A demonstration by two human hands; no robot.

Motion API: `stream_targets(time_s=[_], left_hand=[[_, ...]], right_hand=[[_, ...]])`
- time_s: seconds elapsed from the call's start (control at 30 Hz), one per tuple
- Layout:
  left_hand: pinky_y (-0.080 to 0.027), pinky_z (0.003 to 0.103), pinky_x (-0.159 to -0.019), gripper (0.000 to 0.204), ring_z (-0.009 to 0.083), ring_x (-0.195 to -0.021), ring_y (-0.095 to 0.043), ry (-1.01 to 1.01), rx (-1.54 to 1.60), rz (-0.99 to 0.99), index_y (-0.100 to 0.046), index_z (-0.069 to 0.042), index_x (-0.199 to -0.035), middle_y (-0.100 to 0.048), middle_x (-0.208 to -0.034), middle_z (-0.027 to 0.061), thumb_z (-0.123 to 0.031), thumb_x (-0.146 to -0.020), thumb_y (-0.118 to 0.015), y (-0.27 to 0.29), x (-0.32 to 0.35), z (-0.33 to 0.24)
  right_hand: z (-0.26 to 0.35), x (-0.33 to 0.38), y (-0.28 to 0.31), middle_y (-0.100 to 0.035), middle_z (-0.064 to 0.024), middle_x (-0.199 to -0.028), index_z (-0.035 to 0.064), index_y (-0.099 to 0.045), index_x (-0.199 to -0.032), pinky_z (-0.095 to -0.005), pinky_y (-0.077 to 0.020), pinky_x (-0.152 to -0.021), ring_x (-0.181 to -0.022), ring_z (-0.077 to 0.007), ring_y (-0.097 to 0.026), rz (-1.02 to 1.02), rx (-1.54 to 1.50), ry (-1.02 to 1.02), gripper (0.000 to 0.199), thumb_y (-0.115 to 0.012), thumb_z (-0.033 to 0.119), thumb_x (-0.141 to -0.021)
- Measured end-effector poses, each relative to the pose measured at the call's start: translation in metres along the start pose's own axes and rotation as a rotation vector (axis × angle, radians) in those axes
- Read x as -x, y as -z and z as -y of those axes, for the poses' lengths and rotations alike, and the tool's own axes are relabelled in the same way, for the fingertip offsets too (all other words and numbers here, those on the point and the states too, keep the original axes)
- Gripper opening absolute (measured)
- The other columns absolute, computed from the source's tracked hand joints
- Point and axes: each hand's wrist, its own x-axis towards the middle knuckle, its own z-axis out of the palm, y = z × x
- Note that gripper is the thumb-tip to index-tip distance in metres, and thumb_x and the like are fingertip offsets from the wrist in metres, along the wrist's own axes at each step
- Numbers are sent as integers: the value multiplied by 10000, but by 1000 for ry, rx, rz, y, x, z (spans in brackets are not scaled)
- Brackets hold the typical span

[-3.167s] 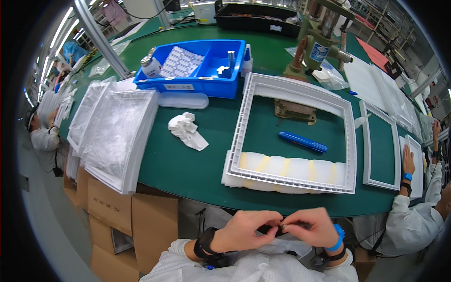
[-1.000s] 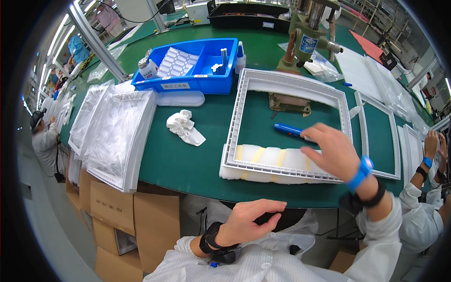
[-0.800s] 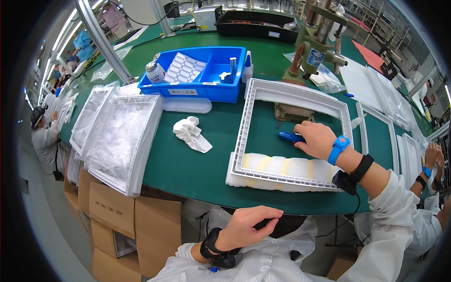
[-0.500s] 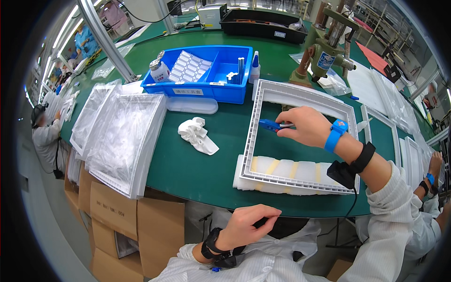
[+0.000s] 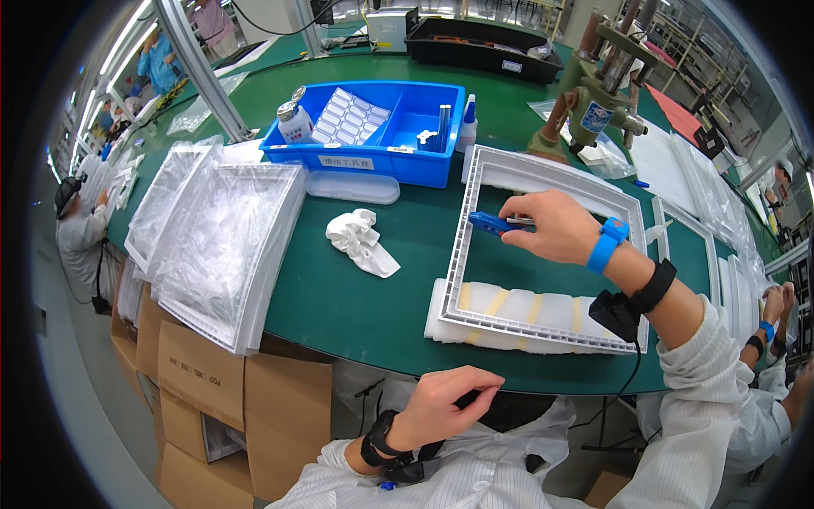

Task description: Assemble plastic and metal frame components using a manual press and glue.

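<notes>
My right hand (image 5: pixel 555 227) is closed around a blue-and-silver hand tool (image 5: pixel 490 223). Its blue end sticks out to the left, close to the left side of a white rectangular frame (image 5: pixel 462 246), and silvery metal shows under my fingers. The frame rests on a white foam block (image 5: pixel 500 305) bound with yellowish tape along its near side, and on more white padding at the far side. Over the table's front edge hovers my left hand (image 5: pixel 445 405), loosely curved, its thumb and forefinger apart and nothing visible between them.
A crumpled white cloth (image 5: pixel 363 243) lies left of the frame. Behind it stands a blue divided bin (image 5: pixel 356 165) with bottles and a label sheet. Stacked frames in plastic (image 5: pixel 225 246) sit at left; a green press (image 5: pixel 589 110) stands behind. Another person's hands (image 5: pixel 773 305) are at far right.
The view has shifted slightly. My right hand still holds the tool in nearly the same place, its blue end near the frame's left side. My left hand has hardly moved.
</notes>
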Motion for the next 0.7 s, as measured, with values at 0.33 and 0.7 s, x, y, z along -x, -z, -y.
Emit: stream_targets(time_s=[0.33, 0.7], left_hand=[[-381, 412, -1136, 630, 298, -1317, -545, -26, 363, -87, -210, 32, -1550, -543, -1397, 241, -5, -1000, -515, -12, -1, -23], [-528, 352, -721, 442, 299, -720, -657, 279, 62, 305, -442, -48, -1411, -656, -918, 191, -125, -995, -571, 14, -20, -44]], right_hand=[[106, 107, 28, -712, -107, -960, 28, -695, -1151, -297, -528, -694, -780, -184, -647, 95, -745, 30, 316, -784, 148, -873], [64, 148, 36, -668, -107, -927, 38, -701, -1037, -413, -560, -697, -843, -303, -682, 119, 44, 194, 166, -677, 144, -913]])
